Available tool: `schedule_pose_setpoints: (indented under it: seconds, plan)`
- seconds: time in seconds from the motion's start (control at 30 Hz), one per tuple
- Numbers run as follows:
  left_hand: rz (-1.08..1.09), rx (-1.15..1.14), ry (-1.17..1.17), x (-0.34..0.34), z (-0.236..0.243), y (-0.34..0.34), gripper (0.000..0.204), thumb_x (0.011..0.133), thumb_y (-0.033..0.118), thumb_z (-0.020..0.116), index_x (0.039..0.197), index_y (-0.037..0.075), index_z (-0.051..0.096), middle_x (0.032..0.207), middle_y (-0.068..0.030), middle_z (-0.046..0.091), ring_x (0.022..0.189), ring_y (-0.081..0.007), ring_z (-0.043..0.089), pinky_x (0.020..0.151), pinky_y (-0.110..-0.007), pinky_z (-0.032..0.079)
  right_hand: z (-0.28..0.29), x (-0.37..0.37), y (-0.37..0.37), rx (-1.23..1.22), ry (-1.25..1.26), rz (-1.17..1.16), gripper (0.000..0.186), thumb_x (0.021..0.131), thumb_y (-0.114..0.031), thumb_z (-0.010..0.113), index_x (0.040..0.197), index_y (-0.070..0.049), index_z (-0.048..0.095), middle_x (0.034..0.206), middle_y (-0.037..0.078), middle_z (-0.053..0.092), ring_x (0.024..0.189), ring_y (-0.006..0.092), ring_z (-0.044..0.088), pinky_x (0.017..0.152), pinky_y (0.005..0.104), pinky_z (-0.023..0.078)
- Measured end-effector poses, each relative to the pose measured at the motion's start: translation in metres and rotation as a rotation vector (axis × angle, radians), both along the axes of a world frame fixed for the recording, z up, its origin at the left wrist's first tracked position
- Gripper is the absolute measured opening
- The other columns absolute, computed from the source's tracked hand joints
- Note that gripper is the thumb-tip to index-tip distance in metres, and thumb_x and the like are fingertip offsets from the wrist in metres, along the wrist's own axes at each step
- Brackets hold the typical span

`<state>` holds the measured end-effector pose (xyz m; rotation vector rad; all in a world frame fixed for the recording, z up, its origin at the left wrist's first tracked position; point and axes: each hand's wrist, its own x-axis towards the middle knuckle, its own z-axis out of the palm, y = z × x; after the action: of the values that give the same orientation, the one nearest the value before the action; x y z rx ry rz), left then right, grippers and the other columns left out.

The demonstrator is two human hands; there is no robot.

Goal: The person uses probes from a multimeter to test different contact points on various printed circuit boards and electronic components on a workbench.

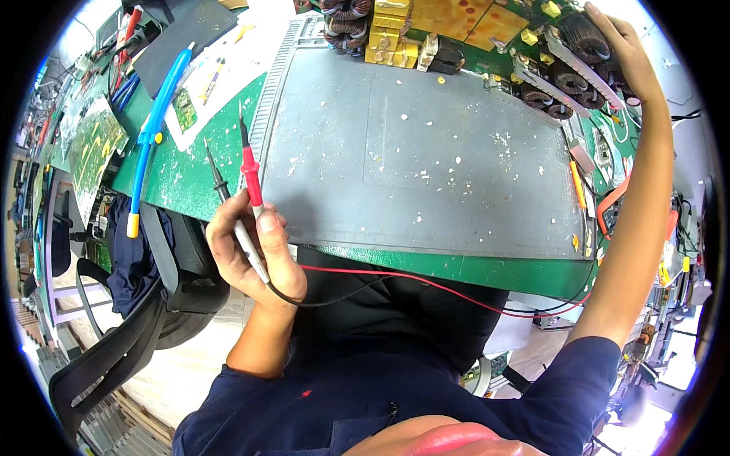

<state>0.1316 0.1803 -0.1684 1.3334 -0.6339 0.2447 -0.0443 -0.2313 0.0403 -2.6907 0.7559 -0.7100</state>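
In my left hand (255, 247) are two test probes, their metal tips pointing up and away from me. The red probe (251, 169) rests by the thumb, and the black probe (242, 239) crosses the palm. My right arm stretches to the far right, where my right hand (630, 53) grips the edge of a large circuit board (487, 57), its fingers beside a big dark coil (584, 38). Part of those fingers is hidden. The board carries several wound coils, yellow blocks and metal heat sinks, and it sits at the far side of a grey mat (426, 167).
White and yellow crumbs are scattered over the mat. Left of it, a blue tube tool (156, 121) and a paper sheet (228, 45) lie on the green table. The red lead (426, 281) and black lead run rightward past the table's front edge. A black chair (179, 281) stands at left.
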Motion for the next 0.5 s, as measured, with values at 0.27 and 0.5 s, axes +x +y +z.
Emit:
schedule_pose_setpoints:
  seconds: [0.27, 0.5]
  plan:
    - [0.059, 0.022, 0.035, -0.004, 0.000, -0.002, 0.034, 0.090, 0.014, 0.059, 0.118, 0.000, 0.049, 0.089, -0.0096, 0.056, 0.068, -0.0086, 0.052, 0.055, -0.017, 0.041, 0.006, 0.026, 0.009, -0.007, -0.069, -0.075, 0.054, 0.087, -0.049, 0.061, 0.084, 0.004, 0.069, 0.065, 0.000, 0.057, 0.060, 0.0095, 0.051, 0.055, 0.0270, 0.042]
    - [0.045, 0.060, -0.020, -0.005, 0.000, -0.003, 0.030, 0.093, 0.010, 0.054, 0.120, -0.001, 0.047, 0.088, -0.0082, 0.054, 0.069, -0.0090, 0.050, 0.056, -0.018, 0.039, 0.005, 0.022, 0.013, 0.010, -0.105, -0.044, 0.054, 0.084, -0.047, 0.066, 0.090, 0.007, 0.070, 0.074, 0.005, 0.066, 0.067, 0.0116, 0.057, 0.062, 0.0271, 0.046]
